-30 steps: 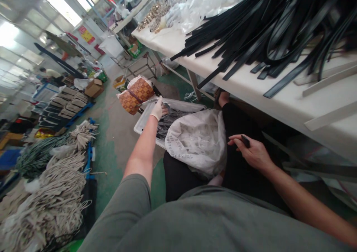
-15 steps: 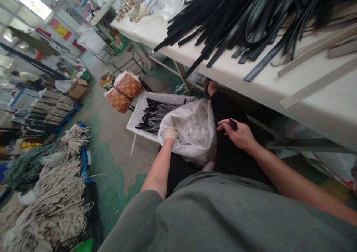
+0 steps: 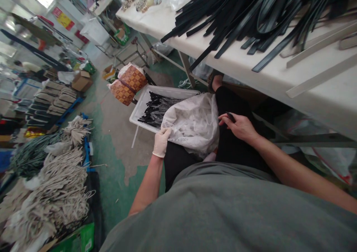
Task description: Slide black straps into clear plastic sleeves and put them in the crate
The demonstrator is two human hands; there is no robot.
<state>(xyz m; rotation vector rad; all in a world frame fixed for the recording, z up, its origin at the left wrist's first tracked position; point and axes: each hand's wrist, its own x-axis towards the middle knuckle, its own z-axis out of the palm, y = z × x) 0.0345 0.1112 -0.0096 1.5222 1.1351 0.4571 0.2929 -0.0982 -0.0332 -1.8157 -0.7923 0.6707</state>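
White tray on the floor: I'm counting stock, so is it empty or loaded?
Loaded: the white tray holds a loose heap of black strips. Only its left side shows bare bottom, and a white plastic bag hides its right part.

i have a single view, from the camera on the person's head. it looks forward and down over the grey shirt (image 3: 223, 215), close above the left hand (image 3: 161, 142) and right hand (image 3: 240, 125). the frame is rolled, so the surface (image 3: 251, 58) slants across the upper right and the floor (image 3: 117, 140) runs off left.
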